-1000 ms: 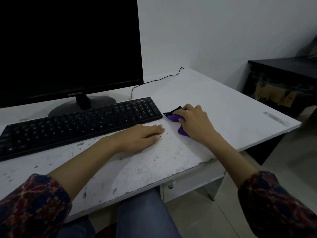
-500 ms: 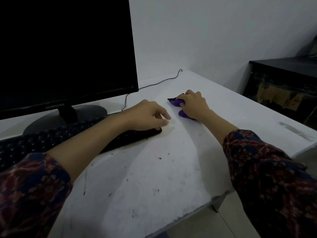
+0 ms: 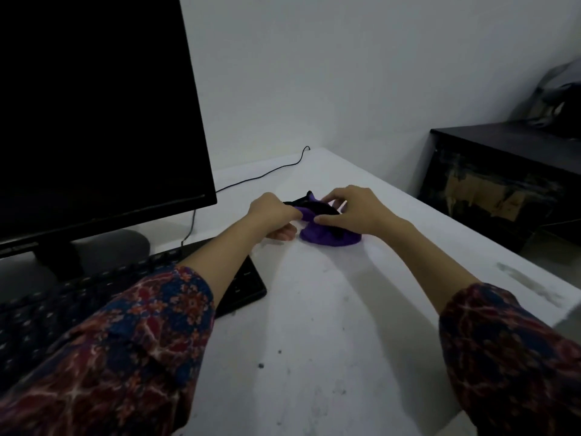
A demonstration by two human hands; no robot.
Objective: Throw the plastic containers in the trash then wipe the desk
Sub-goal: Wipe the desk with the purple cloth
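A purple and black cloth [image 3: 327,236] lies bunched on the white desk [image 3: 330,325], right of the monitor. My left hand [image 3: 273,217] pinches the cloth's left edge with curled fingers. My right hand [image 3: 358,215] arches over the cloth from the right, its thumb and fingertips gripping the top of it. Both hands meet over the cloth. No plastic containers are in view.
A black monitor [image 3: 94,121] fills the upper left, with its stand base [image 3: 103,247] behind a black keyboard [image 3: 239,287] that my left forearm crosses. A thin black cable [image 3: 261,176] runs to the wall. A dark cabinet [image 3: 509,184] stands at the right.
My left hand left the keyboard area and moved right to take hold of the cloth. My right hand lifted from pressing the cloth to gripping it. The view came closer.
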